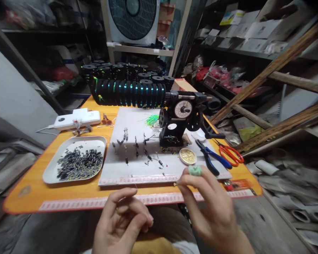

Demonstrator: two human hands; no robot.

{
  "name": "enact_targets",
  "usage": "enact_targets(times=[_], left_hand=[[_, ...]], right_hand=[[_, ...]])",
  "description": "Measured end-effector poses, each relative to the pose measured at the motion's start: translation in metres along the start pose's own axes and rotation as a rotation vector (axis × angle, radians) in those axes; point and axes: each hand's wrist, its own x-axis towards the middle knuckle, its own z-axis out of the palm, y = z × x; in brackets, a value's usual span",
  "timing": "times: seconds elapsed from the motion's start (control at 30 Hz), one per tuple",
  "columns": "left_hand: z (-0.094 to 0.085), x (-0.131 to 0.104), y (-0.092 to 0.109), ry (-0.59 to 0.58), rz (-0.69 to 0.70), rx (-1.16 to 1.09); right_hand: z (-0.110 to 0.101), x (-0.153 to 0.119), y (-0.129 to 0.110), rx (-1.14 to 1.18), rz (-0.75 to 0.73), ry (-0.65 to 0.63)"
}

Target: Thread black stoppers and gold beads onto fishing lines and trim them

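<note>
My right hand point(208, 197), with green tape round one finger, pinches a tiny gold bead-like piece point(175, 184) over the board's front edge. My left hand point(124, 220) is at the lower middle, fingers curled in and thumb against them; whatever it may grip is too small to make out. Past my right fingertips is a round dish of small gold pieces point(187, 156). Several small black parts with wire ends point(145, 151) lie on the white board point(113, 121). To the left, a white tray point(48, 173) holds a heap of similar dark parts.
A black winding device point(172, 130) with a dial and a long ribbed roller point(129, 92) stands at the back of the board. Blue-handled pliers point(212, 155) and red-handled scissors point(230, 153) lie at right. A white power strip point(76, 119) is at left; black spools point(116, 70) stand behind.
</note>
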Motion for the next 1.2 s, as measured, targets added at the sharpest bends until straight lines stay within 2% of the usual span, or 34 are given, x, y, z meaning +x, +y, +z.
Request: enact_targets(times=[0.07, 0.17, 0.37, 0.6, 0.87, 0.97, 1.03, 1.13, 1.2], left_hand=[[0.002, -0.001, 0.000, -0.016, -0.011, -0.006], [0.003, -0.003, -0.001, -0.029, -0.036, -0.038], [-0.002, -0.010, -0.004, -0.014, -0.082, -0.079], [-0.001, -0.012, -0.003, -0.008, -0.047, -0.085], [-0.003, -0.012, -0.005, 0.004, -0.042, -0.067], [-0.003, -0.011, -0.005, -0.004, -0.005, -0.065], [-0.003, -0.010, -0.004, -0.013, 0.045, -0.071], [-0.006, -0.007, -0.003, -0.031, 0.126, -0.065], [-0.012, -0.004, -0.004, -0.097, 0.174, -0.050]], right_hand=[[0.008, -0.005, -0.014, 0.059, -0.035, -0.021], [0.019, -0.010, -0.027, 0.122, -0.001, -0.087], [0.033, -0.015, -0.040, 0.190, 0.088, -0.079], [0.027, -0.009, -0.045, 0.175, 0.128, -0.091], [0.023, -0.007, -0.038, 0.141, 0.053, -0.224], [0.019, -0.006, -0.035, 0.213, 0.021, -0.248], [0.015, -0.005, -0.034, 0.310, 0.069, -0.272], [0.012, -0.003, -0.037, 0.401, 0.215, -0.286], [0.013, 0.000, -0.041, 0.416, 0.271, -0.296]])
